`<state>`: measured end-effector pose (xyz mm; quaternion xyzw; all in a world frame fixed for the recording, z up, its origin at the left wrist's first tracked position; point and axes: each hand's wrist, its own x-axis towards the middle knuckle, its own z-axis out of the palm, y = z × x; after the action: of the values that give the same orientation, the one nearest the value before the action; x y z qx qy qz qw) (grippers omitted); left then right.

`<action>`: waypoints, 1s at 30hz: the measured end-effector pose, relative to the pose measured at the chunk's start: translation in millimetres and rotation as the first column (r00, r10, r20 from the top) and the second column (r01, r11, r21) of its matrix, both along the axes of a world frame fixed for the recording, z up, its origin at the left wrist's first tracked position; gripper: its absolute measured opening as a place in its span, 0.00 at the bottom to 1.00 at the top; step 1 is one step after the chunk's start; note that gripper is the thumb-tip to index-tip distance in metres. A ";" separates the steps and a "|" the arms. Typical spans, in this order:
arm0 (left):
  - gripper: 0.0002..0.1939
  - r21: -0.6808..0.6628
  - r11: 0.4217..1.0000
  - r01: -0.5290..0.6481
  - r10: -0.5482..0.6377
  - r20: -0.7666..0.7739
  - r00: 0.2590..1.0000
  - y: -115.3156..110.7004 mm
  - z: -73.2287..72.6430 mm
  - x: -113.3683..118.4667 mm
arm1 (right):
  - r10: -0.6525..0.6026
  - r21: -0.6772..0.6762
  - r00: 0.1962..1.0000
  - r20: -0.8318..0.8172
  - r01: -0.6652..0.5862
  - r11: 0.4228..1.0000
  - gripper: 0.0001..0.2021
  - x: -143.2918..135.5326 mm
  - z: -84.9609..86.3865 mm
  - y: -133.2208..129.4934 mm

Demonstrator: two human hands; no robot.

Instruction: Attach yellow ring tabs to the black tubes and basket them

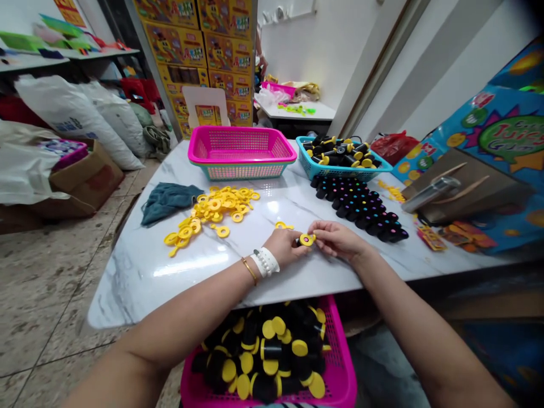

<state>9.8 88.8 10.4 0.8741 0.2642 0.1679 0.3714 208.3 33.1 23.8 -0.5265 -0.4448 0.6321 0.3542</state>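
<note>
Over the white marbled table (221, 277), my left hand (281, 248) is closed round a small black cylinder (299, 242), mostly hidden by the fingers. A yellow ring with a tab (306, 240) sits on its end, with a pink spot in the middle. My right hand (336, 239) pinches the ring's tab side between thumb and fingertips. Just behind my left hand lies a loose yellow piece (280, 225). A heap of yellow tabbed rings (223, 204) spreads to the left. Black cylinders with coloured dots on top (361, 207) stand in rows at right.
Below the table edge, a pink basket (346, 368) holds black-and-yellow cylinders. At the back are an empty-looking pink basket (242, 133) and a blue basket (304, 153) filled with similar pieces. A dark green cloth (168, 201) lies left; a printed blue carton (480, 130) stands right.
</note>
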 end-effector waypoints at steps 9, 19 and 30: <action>0.13 0.089 0.986 -0.139 0.150 -0.127 0.980 -14.7 1.8 9.3 | 0.006 0.104 0.931 0.364 -0.047 0.993 0.15 -21.6 7.0 -8.9; 0.17 0.072 0.992 -0.104 0.114 -0.146 0.983 -8.7 1.5 8.1 | 0.014 0.004 0.971 0.238 -0.015 1.000 0.17 -20.6 10.0 -4.8; 0.26 0.175 0.971 -0.163 0.195 -0.186 0.963 -13.2 -2.2 11.3 | -0.185 0.100 0.960 0.210 0.167 0.981 0.16 -33.2 -2.5 -22.6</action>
<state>21.1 75.6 8.2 0.8857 0.3645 0.1320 0.2554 175.1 10.5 21.3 -0.6152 -0.4576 0.5180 0.3792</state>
